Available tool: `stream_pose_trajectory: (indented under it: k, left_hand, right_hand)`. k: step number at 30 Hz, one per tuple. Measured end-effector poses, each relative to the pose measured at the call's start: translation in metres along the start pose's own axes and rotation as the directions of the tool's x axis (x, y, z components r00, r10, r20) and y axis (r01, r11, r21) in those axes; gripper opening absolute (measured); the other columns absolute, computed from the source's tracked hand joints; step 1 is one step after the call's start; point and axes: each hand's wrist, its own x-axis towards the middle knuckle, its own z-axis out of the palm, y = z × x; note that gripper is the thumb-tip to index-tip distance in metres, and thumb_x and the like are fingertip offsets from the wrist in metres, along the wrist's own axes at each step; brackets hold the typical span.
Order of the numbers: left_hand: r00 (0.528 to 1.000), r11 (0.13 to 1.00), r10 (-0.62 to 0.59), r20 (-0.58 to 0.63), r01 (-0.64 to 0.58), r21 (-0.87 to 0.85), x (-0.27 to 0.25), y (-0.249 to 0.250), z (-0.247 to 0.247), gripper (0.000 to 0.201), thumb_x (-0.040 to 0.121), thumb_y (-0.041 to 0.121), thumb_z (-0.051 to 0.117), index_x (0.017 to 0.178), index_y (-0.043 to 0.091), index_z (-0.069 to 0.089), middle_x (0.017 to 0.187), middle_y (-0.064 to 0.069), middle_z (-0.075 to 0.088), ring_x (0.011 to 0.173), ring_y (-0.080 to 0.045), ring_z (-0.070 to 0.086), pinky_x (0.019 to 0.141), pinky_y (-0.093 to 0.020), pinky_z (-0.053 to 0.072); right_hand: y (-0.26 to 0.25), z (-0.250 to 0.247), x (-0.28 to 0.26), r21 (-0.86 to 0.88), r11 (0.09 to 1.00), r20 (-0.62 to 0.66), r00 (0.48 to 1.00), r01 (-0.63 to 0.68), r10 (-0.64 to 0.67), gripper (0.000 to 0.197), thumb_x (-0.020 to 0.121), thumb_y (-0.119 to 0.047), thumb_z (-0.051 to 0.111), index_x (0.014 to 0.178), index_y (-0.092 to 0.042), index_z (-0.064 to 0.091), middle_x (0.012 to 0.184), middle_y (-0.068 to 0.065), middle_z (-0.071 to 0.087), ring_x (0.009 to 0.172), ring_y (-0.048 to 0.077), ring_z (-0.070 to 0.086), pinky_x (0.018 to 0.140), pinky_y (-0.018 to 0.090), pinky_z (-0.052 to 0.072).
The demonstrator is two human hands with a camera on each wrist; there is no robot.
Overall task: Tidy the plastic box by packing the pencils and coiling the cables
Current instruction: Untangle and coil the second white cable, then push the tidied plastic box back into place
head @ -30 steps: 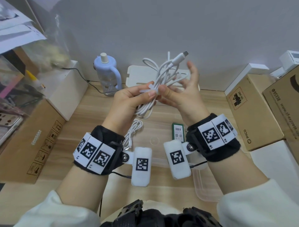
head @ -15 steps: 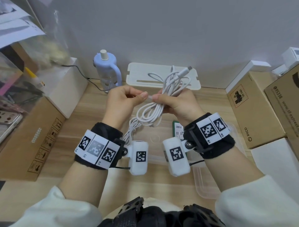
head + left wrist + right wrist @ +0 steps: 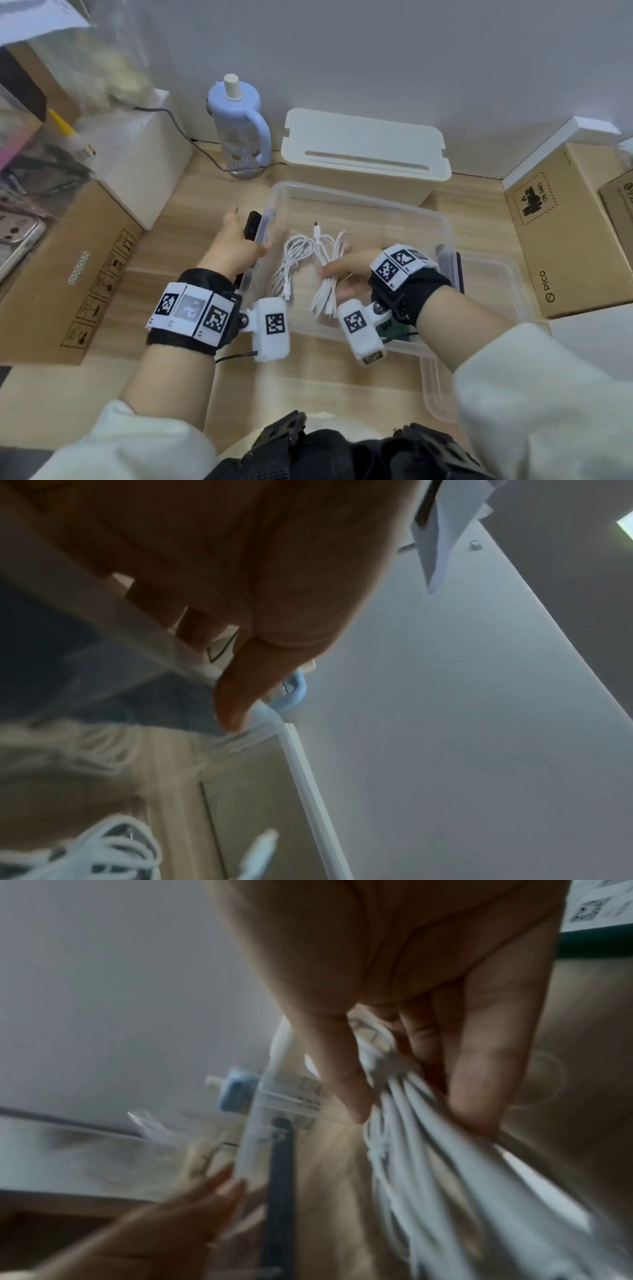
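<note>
Coiled white cable [image 3: 327, 270] in right hand [image 3: 346, 274] grip inside plastic box [image 3: 359, 205], left hand [image 3: 236, 245] grip holding its left rim

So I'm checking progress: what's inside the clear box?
Inside the box: a loose white cable, a coiled cable gripped by the right hand. That wrist hides a green item.

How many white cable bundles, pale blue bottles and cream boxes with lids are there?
White coiled cable bundles: 2, a loose bundle lying in the clear plastic box and a gripped bundle in the right hand
Pale blue plastic bottle with a handle: 1
Cream plastic lidded box: 1
Total: 4
</note>
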Motion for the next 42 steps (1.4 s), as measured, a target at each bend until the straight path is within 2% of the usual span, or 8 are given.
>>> stream_pose_trajectory:
  k: [12,15,20,23,25,27,32,42]
  left_hand:
    - [0.985,0.983,0.144,-0.095,-0.131,0.128,-0.023,0.013,0.01,0.07,0.084,0.01,0.063,0.143,0.02,0.028,0.147,-0.008,0.032,0.129,-0.027,0.04,0.098,-0.035,0.037]
    - [0.932,0.929,0.359,-0.039,-0.361,-0.084,-0.051,0.042,0.031,0.044,0.086,0.009,0.06,0.128,0.017,0.048,0.125,-0.003,0.055,0.114,-0.017,0.054,0.09,-0.027,0.039]
    - [0.812,0.906,0.424,0.401,-0.378,-0.193,-0.087,0.064,0.108,0.026,0.086,0.007,0.059,0.11,0.017,0.057,0.102,-0.001,0.065,0.088,-0.01,0.06,0.079,-0.021,0.044]
    - [0.628,0.842,0.181,0.757,-0.497,0.21,-0.086,0.047,0.158,0.06,0.08,0.018,0.069,0.134,0.016,0.043,0.127,-0.004,0.055,0.114,-0.015,0.052,0.101,-0.028,0.04]
    - [0.564,0.575,-0.09,0.821,-0.644,0.505,-0.081,0.034,0.177,0.067,0.082,0.025,0.067,0.14,0.019,0.035,0.14,-0.002,0.045,0.128,-0.019,0.042,0.107,-0.032,0.031]
    - [0.582,0.389,-0.133,0.802,-0.714,0.582,-0.082,0.028,0.191,0.045,0.089,0.016,0.054,0.133,0.011,0.045,0.136,-0.007,0.05,0.123,-0.024,0.045,0.095,-0.025,0.033]
    - [0.634,0.348,-0.067,0.77,-0.709,0.614,-0.088,0.029,0.198,0.026,0.091,0.012,0.043,0.111,0.003,0.058,0.104,-0.01,0.059,0.09,-0.022,0.049,0.076,-0.024,0.033]
    - [0.64,0.355,-0.037,0.767,-0.709,0.609,-0.086,0.028,0.201,0.022,0.088,0.01,0.047,0.105,0.002,0.059,0.091,-0.005,0.052,0.086,-0.02,0.047,0.075,-0.024,0.033]
  right_hand:
    - [-0.005,-0.01,-0.046,-0.016,0.953,-0.151,0.941,0.302,-0.301,0.042,0.085,-0.01,0.06,0.123,-0.011,0.044,0.11,0.013,0.06,0.092,0.024,0.063,0.076,0.038,0.056]
    - [0.007,-0.028,-0.081,-0.053,0.881,-0.278,0.84,0.471,-0.466,0.032,0.086,-0.013,0.058,0.118,-0.014,0.054,0.102,0.007,0.066,0.088,0.019,0.064,0.076,0.035,0.055]
    - [0.066,-0.083,-0.11,0.014,0.773,-0.666,0.583,0.634,-0.466,0.012,0.086,-0.012,0.057,0.091,-0.022,0.062,0.087,0.0,0.067,0.077,0.014,0.063,0.065,0.026,0.05]
    - [0.129,-0.123,-0.096,-0.027,0.854,-0.849,0.439,0.519,-0.294,0.013,0.084,-0.013,0.057,0.093,-0.021,0.062,0.102,0.003,0.064,0.099,0.02,0.059,0.085,0.031,0.046]
    - [0.173,-0.142,-0.078,-0.015,0.959,-0.899,0.415,0.282,-0.136,0.03,0.081,-0.014,0.059,0.111,-0.016,0.058,0.123,0.008,0.056,0.112,0.024,0.052,0.094,0.033,0.039]
    - [0.217,-0.151,-0.061,0.022,0.999,-0.888,0.459,0.038,0.003,0.049,0.077,-0.016,0.063,0.124,-0.012,0.049,0.132,0.014,0.048,0.117,0.032,0.049,0.096,0.036,0.041]
    - [0.268,-0.154,-0.045,-0.002,0.985,-0.808,0.58,-0.174,0.1,0.07,0.075,-0.025,0.069,0.134,-0.012,0.034,0.135,0.017,0.043,0.121,0.036,0.044,0.097,0.043,0.038]
    - [0.251,-0.173,-0.084,-0.024,0.999,-0.914,0.406,-0.025,-0.012,0.029,0.079,-0.028,0.066,0.096,-0.005,0.059,0.1,0.017,0.065,0.075,0.03,0.056,0.067,0.033,0.044]
